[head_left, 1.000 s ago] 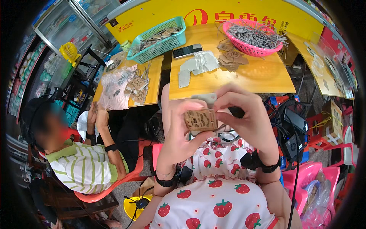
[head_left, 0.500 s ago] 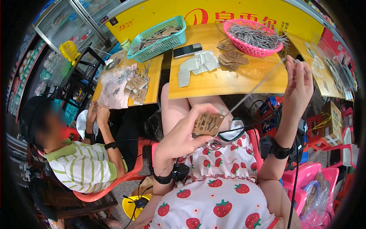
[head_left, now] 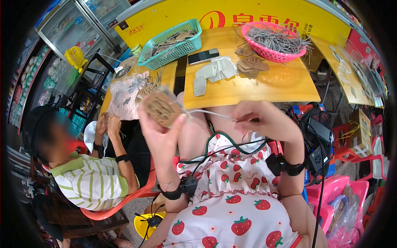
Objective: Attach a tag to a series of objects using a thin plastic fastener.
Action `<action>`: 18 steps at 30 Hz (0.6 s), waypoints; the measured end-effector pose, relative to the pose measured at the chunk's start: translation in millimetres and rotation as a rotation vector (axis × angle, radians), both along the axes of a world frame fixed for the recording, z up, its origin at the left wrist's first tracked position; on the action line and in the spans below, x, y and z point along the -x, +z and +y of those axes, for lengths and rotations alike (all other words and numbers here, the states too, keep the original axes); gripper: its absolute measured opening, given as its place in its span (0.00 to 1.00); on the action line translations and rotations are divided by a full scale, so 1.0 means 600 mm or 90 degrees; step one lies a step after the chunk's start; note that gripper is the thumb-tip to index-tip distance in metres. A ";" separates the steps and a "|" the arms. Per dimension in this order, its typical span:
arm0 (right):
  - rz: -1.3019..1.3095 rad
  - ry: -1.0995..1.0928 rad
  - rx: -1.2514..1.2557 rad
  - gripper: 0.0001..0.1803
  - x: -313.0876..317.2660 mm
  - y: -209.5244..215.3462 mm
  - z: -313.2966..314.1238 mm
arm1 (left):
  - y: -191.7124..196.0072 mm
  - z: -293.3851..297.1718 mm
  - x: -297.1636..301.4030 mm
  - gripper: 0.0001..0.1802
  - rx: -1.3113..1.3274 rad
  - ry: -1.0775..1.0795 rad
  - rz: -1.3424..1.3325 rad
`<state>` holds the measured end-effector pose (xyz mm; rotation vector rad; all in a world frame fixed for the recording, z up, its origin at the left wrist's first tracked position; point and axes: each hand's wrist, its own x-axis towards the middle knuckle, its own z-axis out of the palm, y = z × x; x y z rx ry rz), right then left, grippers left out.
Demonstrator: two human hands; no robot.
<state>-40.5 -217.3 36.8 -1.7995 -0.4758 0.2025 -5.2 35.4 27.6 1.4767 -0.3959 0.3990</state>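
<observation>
My left hand (head_left: 159, 136) is closed around a brown printed cardboard tag (head_left: 162, 108), raised over my left thigh; whether several tags are stacked there is hard to see. From the tag's right corner a thin grey string (head_left: 213, 112) runs across to my right hand (head_left: 258, 117), whose bent fingers pinch it. Ahead on the table (head_left: 256, 93) lie a heap of brown tags (head_left: 251, 66) and some pale grey cards (head_left: 223, 68). Behind them a pink basket (head_left: 281, 55) holds a tangle of grey strings (head_left: 277, 38).
A black phone (head_left: 202, 56) lies near a green basket (head_left: 173, 57) of tags. To my left, a co-worker (head_left: 93, 177) sits at a second table with tags and a pink plastic sheet (head_left: 126, 99). Cables and a pink stool (head_left: 326, 198) are at my right.
My left hand has swung left and up with the tag. My right hand has come down and inward, and the string between them, stretched taut before, is now short and slightly curved.
</observation>
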 end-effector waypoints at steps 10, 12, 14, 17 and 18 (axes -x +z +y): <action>-0.061 -0.370 0.006 0.06 0.025 0.007 -0.158 | -0.004 0.046 -0.030 0.43 0.015 0.113 -0.048; -0.105 -0.488 0.012 0.07 0.026 0.011 -0.160 | -0.006 0.035 -0.027 0.43 -0.001 0.115 -0.054; -0.196 -0.498 -0.076 0.06 0.015 0.009 -0.147 | -0.014 0.028 -0.025 0.43 -0.012 0.075 -0.023; -0.291 -0.467 -0.203 0.04 0.012 0.022 -0.106 | -0.023 0.003 -0.018 0.42 -0.024 0.005 0.018; -0.297 -0.424 -0.243 0.02 0.013 0.028 -0.086 | -0.033 -0.002 -0.019 0.41 -0.059 -0.001 -0.011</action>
